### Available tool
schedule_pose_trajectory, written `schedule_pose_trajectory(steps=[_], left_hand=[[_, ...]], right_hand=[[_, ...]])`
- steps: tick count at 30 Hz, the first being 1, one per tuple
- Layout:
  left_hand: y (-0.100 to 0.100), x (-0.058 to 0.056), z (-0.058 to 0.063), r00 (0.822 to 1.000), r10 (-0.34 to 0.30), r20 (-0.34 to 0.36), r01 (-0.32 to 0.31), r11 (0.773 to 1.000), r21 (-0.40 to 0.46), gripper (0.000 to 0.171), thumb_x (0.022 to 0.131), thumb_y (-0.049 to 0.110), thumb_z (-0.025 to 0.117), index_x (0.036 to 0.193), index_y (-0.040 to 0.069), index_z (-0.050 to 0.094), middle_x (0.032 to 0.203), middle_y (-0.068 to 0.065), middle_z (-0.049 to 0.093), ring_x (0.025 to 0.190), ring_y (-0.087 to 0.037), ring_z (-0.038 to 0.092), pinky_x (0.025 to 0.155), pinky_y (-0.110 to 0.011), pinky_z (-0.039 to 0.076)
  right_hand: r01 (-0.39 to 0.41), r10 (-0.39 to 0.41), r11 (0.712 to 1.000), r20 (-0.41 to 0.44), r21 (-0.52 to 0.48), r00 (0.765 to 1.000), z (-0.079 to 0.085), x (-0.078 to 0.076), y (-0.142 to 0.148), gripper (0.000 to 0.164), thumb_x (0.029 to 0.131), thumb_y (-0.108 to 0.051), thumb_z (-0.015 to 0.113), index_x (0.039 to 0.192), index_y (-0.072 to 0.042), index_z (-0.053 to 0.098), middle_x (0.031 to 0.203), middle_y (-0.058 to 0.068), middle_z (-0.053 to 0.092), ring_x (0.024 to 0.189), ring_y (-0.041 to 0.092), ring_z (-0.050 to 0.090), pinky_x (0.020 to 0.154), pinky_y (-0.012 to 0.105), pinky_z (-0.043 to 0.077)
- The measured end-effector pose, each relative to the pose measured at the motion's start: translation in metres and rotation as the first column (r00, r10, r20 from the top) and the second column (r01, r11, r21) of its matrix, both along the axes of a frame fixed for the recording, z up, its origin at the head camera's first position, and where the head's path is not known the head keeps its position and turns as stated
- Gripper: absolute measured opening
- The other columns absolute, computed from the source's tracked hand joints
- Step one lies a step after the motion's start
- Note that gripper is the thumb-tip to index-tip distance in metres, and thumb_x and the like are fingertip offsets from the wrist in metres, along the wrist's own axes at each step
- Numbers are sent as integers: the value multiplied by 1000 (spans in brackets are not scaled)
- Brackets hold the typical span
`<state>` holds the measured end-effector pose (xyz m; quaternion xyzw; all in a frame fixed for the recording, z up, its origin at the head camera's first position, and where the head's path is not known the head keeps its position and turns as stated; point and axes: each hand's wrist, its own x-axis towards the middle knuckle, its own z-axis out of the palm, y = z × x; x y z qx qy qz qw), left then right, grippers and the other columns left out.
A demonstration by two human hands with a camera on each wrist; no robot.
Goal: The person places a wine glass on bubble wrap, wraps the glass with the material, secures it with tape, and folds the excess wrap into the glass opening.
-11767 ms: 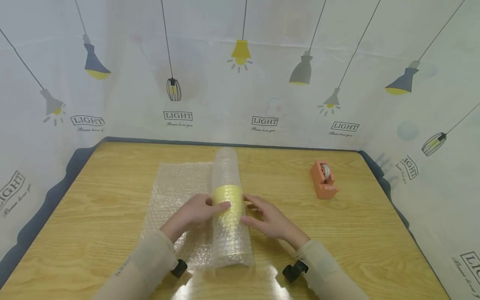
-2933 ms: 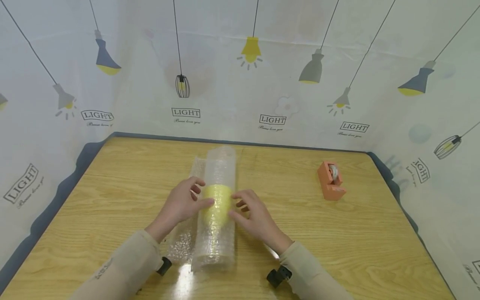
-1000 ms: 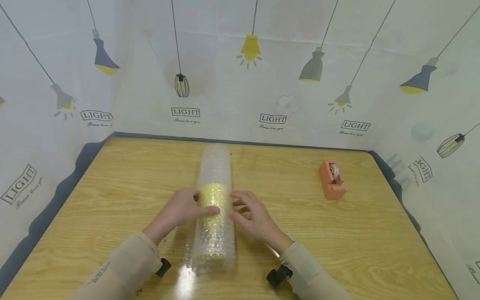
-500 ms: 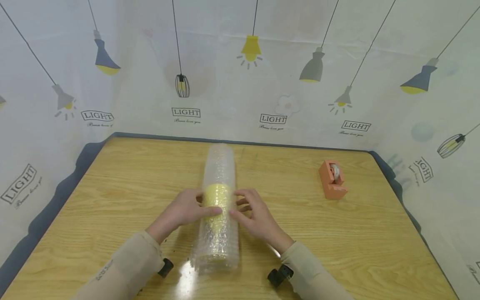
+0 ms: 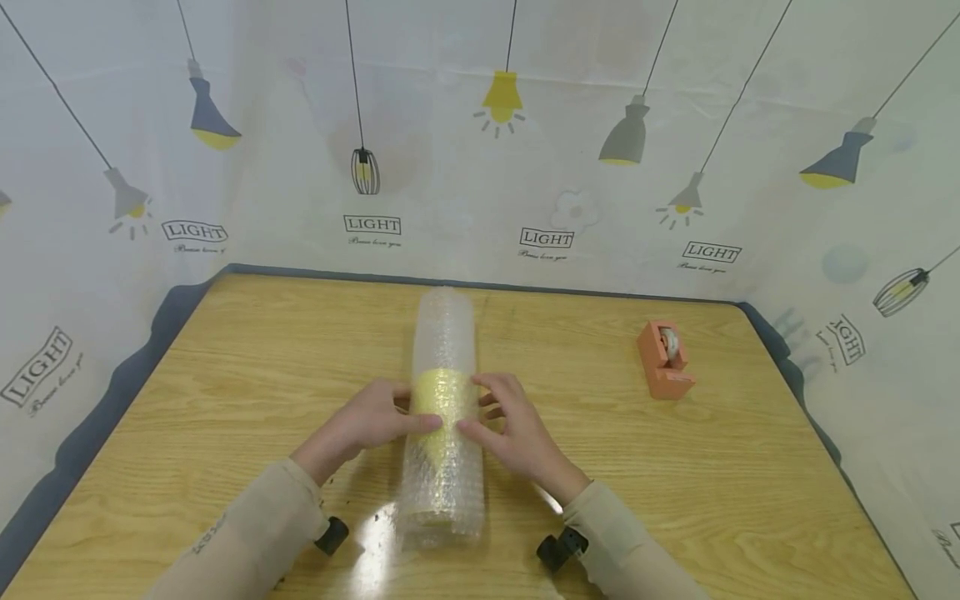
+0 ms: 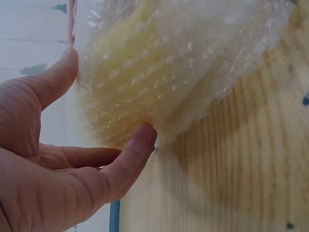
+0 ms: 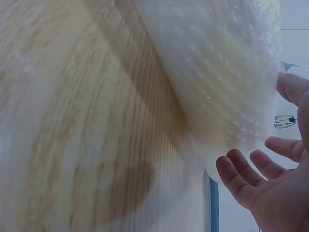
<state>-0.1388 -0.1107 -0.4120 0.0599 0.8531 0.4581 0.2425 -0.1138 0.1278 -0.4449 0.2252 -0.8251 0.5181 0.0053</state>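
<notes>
A long roll of clear bubble wrap [image 5: 447,333] lies lengthwise on the wooden table, wound round something with a yellow middle part. My left hand [image 5: 375,418] holds its left side, thumb on top and fingers curved about the flank; the left wrist view shows those fingertips [image 6: 143,137] against the bubbled film. My right hand [image 5: 521,429] is at the right side, its thumb tip touching the wrap. In the right wrist view the other fingers [image 7: 236,179] are spread and loosely bent beside the roll. The wrapped item itself is partly hidden by the film.
An orange tape dispenser [image 5: 663,362] with a roll of tape stands on the right of the wooden table [image 5: 247,375]. Pale cloth walls [image 5: 442,183] printed with lamps surround the table's back and sides. A black wrist camera [image 5: 561,550] sits on each sleeve.
The flat bubble wrap sheet left of the roll has been wound up onto it. Over the last second the roll turns and shifts slightly right, both hands staying beside it.
</notes>
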Motion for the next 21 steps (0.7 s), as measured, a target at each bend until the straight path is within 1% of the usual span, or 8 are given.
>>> schedule_pose_trajectory(steps=[4, 7, 11, 13, 17, 21], left_hand=[[0, 0, -1, 1000, -6, 17, 5, 1000, 29, 61, 88, 37, 82, 131, -3, 65, 122, -16, 71, 112, -31, 66, 97, -51, 56], [-1, 0, 0, 1000, -9, 28, 8, 999, 41, 63, 89, 36, 82, 133, -4, 63, 125, -16, 70, 115, -33, 65, 99, -53, 54], [-1, -1, 0, 999, -19, 41, 16, 998, 67, 65, 90, 34, 81, 138, -4, 60, 129, -19, 68, 120, -36, 63, 102, -56, 52], [-1, -1, -1, 999, -11, 50, 7, 997, 76, 67, 89, 34, 82, 140, -3, 59, 132, -20, 67, 123, -38, 62, 104, -57, 50], [-2, -2, -2, 997, -3, 76, -3, 997, 83, 71, 89, 34, 82, 144, -3, 55, 138, -23, 63, 128, -41, 58, 106, -57, 49], [-2, -2, -3, 995, 0, 104, -12, 993, 115, 70, 90, 28, 82, 144, -5, 53, 137, -27, 61, 125, -41, 61, 103, -53, 53]], right_hand=[[15, -16, 1000, 17, 12, 1000, 0, 0, 0, 61, 93, -16, 77, 145, 2, 48, 137, 21, 51, 112, 37, 61, 92, 53, 57], [37, -38, 999, 56, 24, 998, 1, 0, 0, 64, 92, -18, 78, 145, 1, 47, 138, 21, 50, 112, 37, 61, 93, 53, 57], [69, -73, 997, 153, 34, 985, 4, 1, -1, 69, 92, -23, 79, 148, -1, 46, 141, 19, 51, 113, 36, 62, 93, 52, 57], [78, -83, 996, 203, 33, 976, 4, 1, -1, 70, 92, -25, 79, 150, -2, 45, 143, 18, 52, 114, 35, 63, 91, 50, 58], [68, -69, 998, 275, 13, 959, 3, 0, 0, 71, 93, -27, 78, 152, -5, 44, 144, 16, 55, 116, 36, 64, 88, 45, 60], [39, -31, 999, 316, -18, 948, 1, -1, 1, 70, 96, -28, 75, 153, -5, 42, 147, 19, 55, 120, 38, 64, 91, 46, 60]])
